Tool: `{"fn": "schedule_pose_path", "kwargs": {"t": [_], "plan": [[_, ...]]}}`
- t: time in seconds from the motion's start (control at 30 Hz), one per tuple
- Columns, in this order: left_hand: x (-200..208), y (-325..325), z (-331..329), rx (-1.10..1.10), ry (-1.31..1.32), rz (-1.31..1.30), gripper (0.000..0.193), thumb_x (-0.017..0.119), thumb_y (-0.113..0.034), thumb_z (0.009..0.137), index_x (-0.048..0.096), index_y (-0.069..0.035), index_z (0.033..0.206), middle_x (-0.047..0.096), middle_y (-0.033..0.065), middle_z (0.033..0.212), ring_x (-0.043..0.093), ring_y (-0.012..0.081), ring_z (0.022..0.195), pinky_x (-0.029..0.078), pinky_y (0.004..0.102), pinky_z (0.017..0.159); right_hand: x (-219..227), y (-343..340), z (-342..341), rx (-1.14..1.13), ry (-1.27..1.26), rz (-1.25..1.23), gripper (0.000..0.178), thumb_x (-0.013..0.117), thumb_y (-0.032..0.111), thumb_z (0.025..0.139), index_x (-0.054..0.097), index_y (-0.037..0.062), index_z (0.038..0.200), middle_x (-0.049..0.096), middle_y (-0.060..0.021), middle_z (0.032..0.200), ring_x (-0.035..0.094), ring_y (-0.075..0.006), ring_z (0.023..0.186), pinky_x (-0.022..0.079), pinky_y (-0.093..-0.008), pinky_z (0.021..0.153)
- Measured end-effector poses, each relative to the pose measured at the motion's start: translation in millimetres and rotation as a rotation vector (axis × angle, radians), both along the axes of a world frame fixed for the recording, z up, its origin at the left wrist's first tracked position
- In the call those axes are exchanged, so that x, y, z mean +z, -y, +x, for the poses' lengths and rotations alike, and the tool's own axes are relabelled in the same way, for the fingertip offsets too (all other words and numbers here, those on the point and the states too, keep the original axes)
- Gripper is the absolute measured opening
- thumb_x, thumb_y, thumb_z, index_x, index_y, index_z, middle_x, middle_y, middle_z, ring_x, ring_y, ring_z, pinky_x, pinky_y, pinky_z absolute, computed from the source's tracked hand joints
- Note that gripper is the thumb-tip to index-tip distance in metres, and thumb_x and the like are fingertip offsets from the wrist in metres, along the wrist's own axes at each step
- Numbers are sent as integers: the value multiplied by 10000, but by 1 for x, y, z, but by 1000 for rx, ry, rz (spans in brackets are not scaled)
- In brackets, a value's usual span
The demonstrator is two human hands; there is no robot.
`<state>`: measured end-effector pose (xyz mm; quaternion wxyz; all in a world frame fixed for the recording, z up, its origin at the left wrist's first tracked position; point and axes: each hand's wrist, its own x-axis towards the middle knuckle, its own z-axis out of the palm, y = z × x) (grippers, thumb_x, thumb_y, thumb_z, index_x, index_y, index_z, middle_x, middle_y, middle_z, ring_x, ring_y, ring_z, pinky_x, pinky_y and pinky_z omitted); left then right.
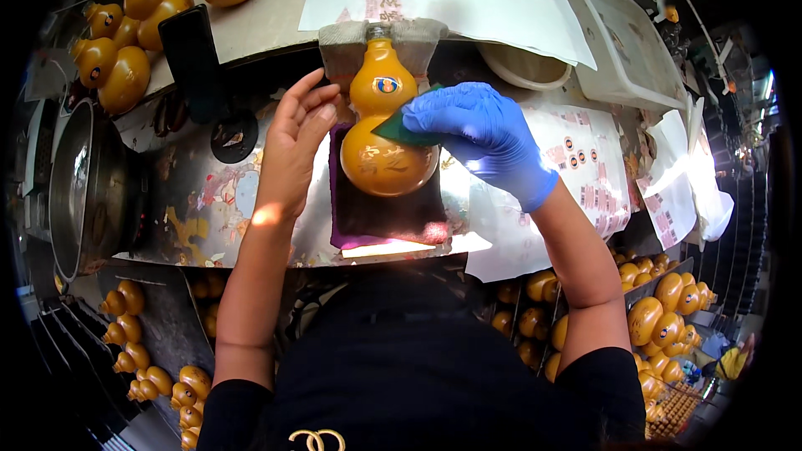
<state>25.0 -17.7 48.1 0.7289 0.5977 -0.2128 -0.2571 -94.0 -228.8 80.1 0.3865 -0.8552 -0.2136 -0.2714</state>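
The amber gourd-shaped bottle [374, 117] lies at nine o'clock from the blue-gloved right hand [489, 135], whose fingers pinch a flat green piece [397, 127] against it, just under the waist. The bare left hand [292, 138] is loose, grasping nothing, with the bottle near it at three o'clock. From here I see an oval emblem sticker [386, 85] on the upper bulb and brownish characters [384, 159] across the lower. A white sheet [501, 4] toward one o'clock carries reddish characters; another printed sheet [608, 171], toward four, has more oval emblems.

Orange-yellow gourd [378, 105]; blue glove [493, 138]; green scraper [401, 129]; purple-edged cloth [380, 215].
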Motion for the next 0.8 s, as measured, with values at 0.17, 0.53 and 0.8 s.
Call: {"fn": "schedule_pose_path", "kwargs": {"t": [0.17, 0.53, 0.8], "plan": [[10, 29, -3, -72, -54, -45, 631, 647, -122, 887, 300, 1, 1399, 441, 155, 1309, 483, 213, 1189, 395, 308, 1018, 31, 0, -1, -165, -405, 470, 196, 601, 101, 905, 579, 23, 1083, 626, -60, 1021, 596, -129, 991, 502, -286, 818], [4, 35, -6, -96, -52, -69, 717, 699, -128, 848, 255, 27, 1389, 428, 167, 1298, 473, 224, 1197, 388, 325, 1028, 36, 23, 74, -201, -428, -44, 284, 620, 224, 877, 558, 37, 1082, 645, -154, 963, 638, -257, 872, 505, -332, 804], [-1, 23, 5, -54, -108, -22, 469, 522, -212, 968, 380, -14, 1368, 492, 106, 1288, 525, 177, 1133, 398, 288, 1000, 20, 13, 38, -112, 228, -343, 245, 723, 109, 737, 649, 134, 969, 657, -56, 865, 622, -261, 744, 498, -333, 669]]}}
